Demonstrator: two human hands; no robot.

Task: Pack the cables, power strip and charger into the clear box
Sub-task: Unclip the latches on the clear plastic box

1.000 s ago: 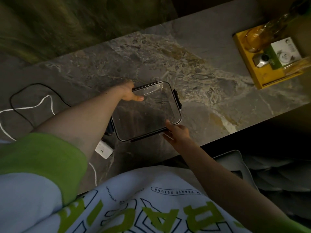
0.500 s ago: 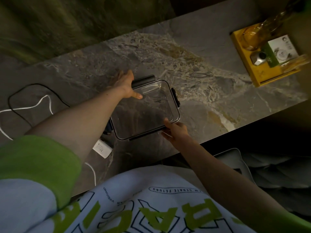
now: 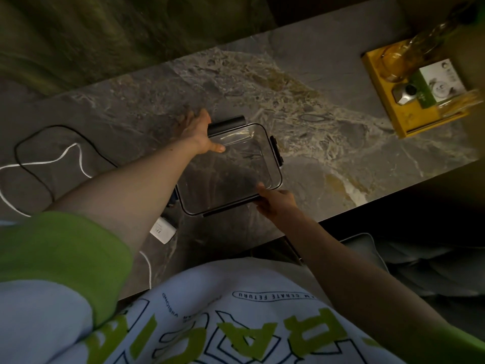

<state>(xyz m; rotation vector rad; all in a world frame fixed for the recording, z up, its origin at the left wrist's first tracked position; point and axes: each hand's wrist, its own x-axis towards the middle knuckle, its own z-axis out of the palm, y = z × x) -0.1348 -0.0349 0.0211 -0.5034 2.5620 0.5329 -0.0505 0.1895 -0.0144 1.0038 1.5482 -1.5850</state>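
Desk (image 3: 301, 82) of grey veined marble, running from 9 to 3 o'clock under everything. Clear box (image 3: 231, 170) near the middle, lid on, dark latch (image 3: 226, 126) at its 12 o'clock edge swung up, side latch (image 3: 277, 151) at 3 o'clock down. Yellow tray (image 3: 378, 101) far off at 2 o'clock, loaded with a glass bottle (image 3: 420, 42) and a white-and-green carton (image 3: 438, 85). Left forearm (image 3: 126, 190) stretched across the box's 9 o'clock side, covering whatever lies there. Black cable (image 3: 21, 143) and white cable (image 3: 67, 153) looped loosely at 9 o'clock, well apart from the box. White charger (image 3: 163, 229) at 7 o'clock, just beside the box corner. Left hand (image 3: 198, 132) at 11 o'clock, fingers spread flat and released, thumb on the lid. Right hand (image 3: 278, 202) at 5 o'clock, fingers pinching the box's near edge.
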